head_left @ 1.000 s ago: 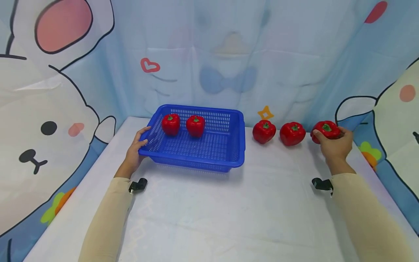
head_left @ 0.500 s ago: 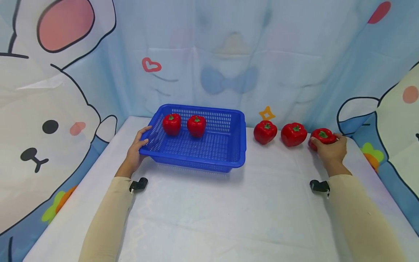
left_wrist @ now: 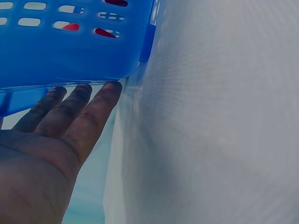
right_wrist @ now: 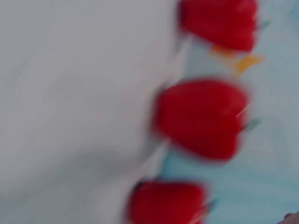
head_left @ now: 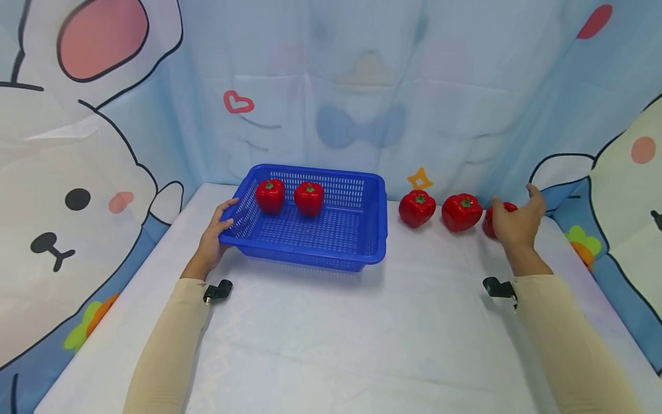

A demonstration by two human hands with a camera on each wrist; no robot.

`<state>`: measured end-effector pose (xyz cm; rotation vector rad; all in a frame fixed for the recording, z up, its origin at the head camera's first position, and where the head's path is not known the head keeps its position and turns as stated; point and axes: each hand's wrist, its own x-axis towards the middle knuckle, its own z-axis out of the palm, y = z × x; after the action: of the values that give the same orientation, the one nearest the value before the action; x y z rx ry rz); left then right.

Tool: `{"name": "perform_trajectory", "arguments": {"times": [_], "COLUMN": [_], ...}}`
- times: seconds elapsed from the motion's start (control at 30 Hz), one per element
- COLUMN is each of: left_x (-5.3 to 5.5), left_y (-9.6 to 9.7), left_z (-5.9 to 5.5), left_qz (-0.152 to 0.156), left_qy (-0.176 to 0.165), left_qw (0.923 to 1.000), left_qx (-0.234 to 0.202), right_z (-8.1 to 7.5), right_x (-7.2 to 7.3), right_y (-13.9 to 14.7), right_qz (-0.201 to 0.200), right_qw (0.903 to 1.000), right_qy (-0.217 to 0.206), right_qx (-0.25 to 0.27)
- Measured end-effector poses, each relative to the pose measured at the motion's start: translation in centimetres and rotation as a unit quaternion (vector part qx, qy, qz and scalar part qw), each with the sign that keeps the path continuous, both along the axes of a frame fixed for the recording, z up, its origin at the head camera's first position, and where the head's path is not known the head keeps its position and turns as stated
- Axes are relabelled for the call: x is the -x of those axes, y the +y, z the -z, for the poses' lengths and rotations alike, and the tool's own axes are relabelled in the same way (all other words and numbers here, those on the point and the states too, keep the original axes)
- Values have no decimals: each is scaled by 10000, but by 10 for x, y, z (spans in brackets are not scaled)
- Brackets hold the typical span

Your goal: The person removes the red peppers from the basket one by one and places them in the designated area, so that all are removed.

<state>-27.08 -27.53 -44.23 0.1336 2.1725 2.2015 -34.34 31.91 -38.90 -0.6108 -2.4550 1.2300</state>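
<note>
Fingers of the right hand were around the red pepper half a second ago; now they are spread and grip nothing, and the hand partly covers it. This pepper stands on the bench, right of centre in the frame, last in a row with the middle pepper and the left pepper, near each other but apart. At centre-left, the blue basket contains two more peppers. The left hand holds its left rim. I judge that the step in hand is releasing the last pepper in its place; the next move seems to call for withdrawing the right hand carefully, without knocking it.
</note>
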Motion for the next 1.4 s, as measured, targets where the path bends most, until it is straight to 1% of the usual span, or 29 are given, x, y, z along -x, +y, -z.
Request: {"name": "perform_trajectory", "arguments": {"times": [0.03,0.1,0.17,0.23,0.3,0.37,0.43,0.5,0.57,0.67,0.7,0.77,0.83,0.93,1.07,1.27,1.4], "left_x": [0,0,0,0,0,0,0,0,0,1,1,3,4,5,9,13,14], "left_y": [0,0,0,0,0,0,-1,-4,-4,-3,-3,-1,0,1,8,13,14], "left_z": [0,0,0,0,0,0,0,0,0,1,1,1,2,1,1,1,-1], "left_qz": [-2,-22,-19,-6,21,26,7,-7,-9,27,32,27,25,15,81,110,125], "left_qy": [1,-6,-10,-13,10,23,58,69,45,11,5,14,37,58,94,115,136], "left_qw": [10000,10000,10000,10000,10000,10000,10000,10000,9999,9999,9999,9999,9999,9998,9999,9998,9998], "left_qx": [10,28,54,71,64,48,-14,-59,-129,-155,-130,-145,-150,-163,-111,-120,-99], "right_z": [-7,-23,-37,-50,-61,-69,-76,-79,-80,-77,-76,-71,-66,-55,-41,-26,-19], "right_x": [-3,-9,-15,-19,-21,-18,-10,1,12,26,31,39,46,55,63,70,75], "right_y": [-10,-33,-56,-80,-104,-130,-159,-187,-212,-240,-248,-260,-270,-283,-290,-297,-303], "right_qz": [-135,-528,-1112,-1777,-2446,-3031,-3431,-3806,-4108,-4452,-4506,-4535,-4489,-4351,-4162,-3764,-3593], "right_qw": [9997,9970,9904,9807,9678,9528,9385,9216,9057,8827,8772,8711,8702,8732,8781,8937,9004], "right_qy": [216,541,811,812,587,144,-341,-744,-1049,-1418,-1535,-1711,-1822,-1956,-2124,-2330,-2400], "right_qx": [-58,-143,-109,-83,-2,-60,-176,-170,23,510,624,791,896,1003,1026,729,503]}}
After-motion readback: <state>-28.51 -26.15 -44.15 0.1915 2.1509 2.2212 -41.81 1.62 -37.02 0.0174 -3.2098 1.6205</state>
